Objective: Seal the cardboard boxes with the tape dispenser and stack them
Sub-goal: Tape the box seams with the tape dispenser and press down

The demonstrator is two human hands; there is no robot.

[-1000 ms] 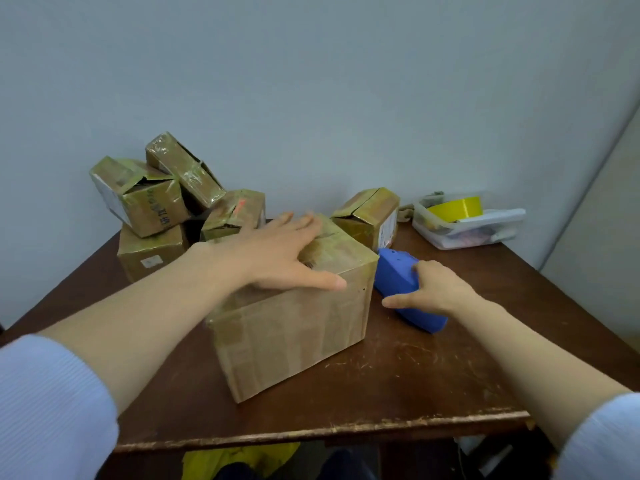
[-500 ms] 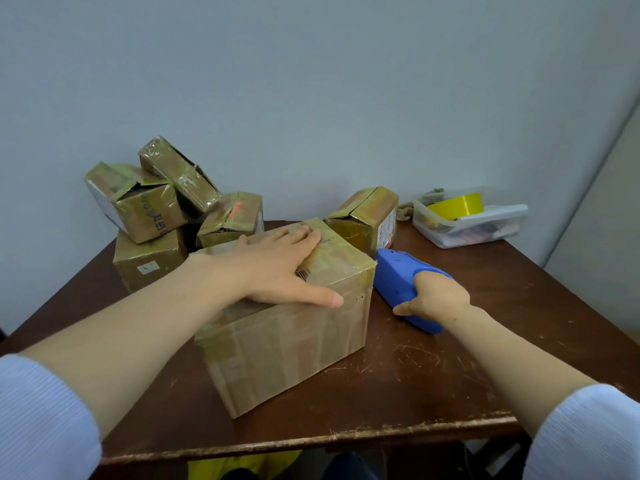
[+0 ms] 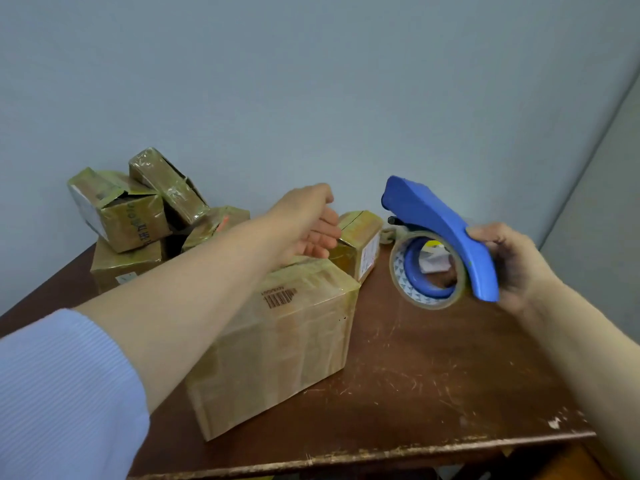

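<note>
A large taped cardboard box (image 3: 277,344) stands on the brown table (image 3: 433,382) in front of me. My right hand (image 3: 516,265) grips the blue tape dispenser (image 3: 446,230) by its rear and holds it in the air right of the box, its tape roll (image 3: 427,271) hanging below. My left hand (image 3: 308,223) hovers above the far edge of the big box, fingers relaxed, holding nothing. It reaches toward a smaller box (image 3: 360,244) behind, whose top flaps are slightly apart.
Several small taped boxes (image 3: 138,216) are piled against the wall at the back left. The table's worn front edge (image 3: 381,452) runs close to me. A grey wall stands behind the table.
My right hand has lifted the dispenser off the table and turned it so the roll shows. My left hand has come off the big box's top and moved toward the smaller box behind.
</note>
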